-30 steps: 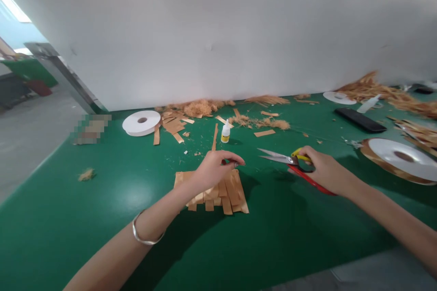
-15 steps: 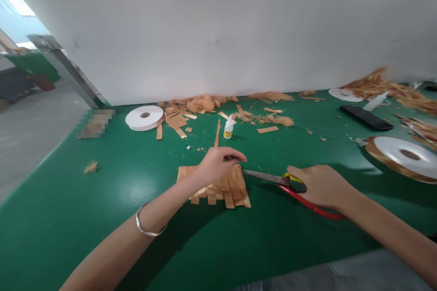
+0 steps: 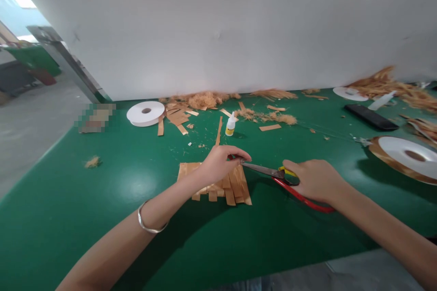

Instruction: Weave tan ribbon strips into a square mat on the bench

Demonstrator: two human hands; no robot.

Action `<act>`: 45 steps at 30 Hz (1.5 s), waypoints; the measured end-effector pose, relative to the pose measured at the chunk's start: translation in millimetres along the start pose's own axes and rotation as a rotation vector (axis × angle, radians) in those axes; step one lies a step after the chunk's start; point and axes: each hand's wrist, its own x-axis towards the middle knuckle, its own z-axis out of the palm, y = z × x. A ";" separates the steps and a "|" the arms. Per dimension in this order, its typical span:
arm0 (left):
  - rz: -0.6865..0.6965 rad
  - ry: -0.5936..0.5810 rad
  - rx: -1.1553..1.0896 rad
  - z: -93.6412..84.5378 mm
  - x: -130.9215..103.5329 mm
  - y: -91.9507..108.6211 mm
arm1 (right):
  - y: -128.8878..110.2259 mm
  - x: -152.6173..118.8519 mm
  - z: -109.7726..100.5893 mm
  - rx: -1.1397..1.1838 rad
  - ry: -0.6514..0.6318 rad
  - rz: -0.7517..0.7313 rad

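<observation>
Red-and-yellow-handled scissors (image 3: 262, 169) are gripped in my right hand (image 3: 316, 182), blades pointing left. Their tips reach the fingertips of my left hand (image 3: 220, 163), where thumb and forefinger are pinched together. Whatever sits in that pinch is too small to make out. Beneath the left hand lies a mat of overlapping tan ribbon strips (image 3: 235, 186), flat on the green table (image 3: 205, 245), its lower strip ends uneven. The left hand and forearm hide part of this mat. A silver bangle circles my left wrist.
Beyond my hands stands a small white bottle with a yellow label (image 3: 230, 125). Cut ribbon pieces (image 3: 176, 117) and frayed tan fibre (image 3: 205, 100) lie along the white partition (image 3: 218, 32). Ribbon rolls rest at left (image 3: 145, 112) and right (image 3: 406, 157), near a black case (image 3: 370, 117).
My right hand has brought the scissors left and slightly up, so the tips now meet my left fingertips. The left hand has shifted a little right, still pinched. The camera view has tilted slightly.
</observation>
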 end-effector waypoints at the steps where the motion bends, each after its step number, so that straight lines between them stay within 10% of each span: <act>1: -0.005 0.000 -0.006 -0.1 -0.1 0.3 | -0.4 0.0 -0.4 -0.009 -0.009 0.001; 45: -0.063 -0.003 -0.135 -4.1 0.2 6.7 | -11.2 18.9 -7.8 -0.153 -0.194 -0.025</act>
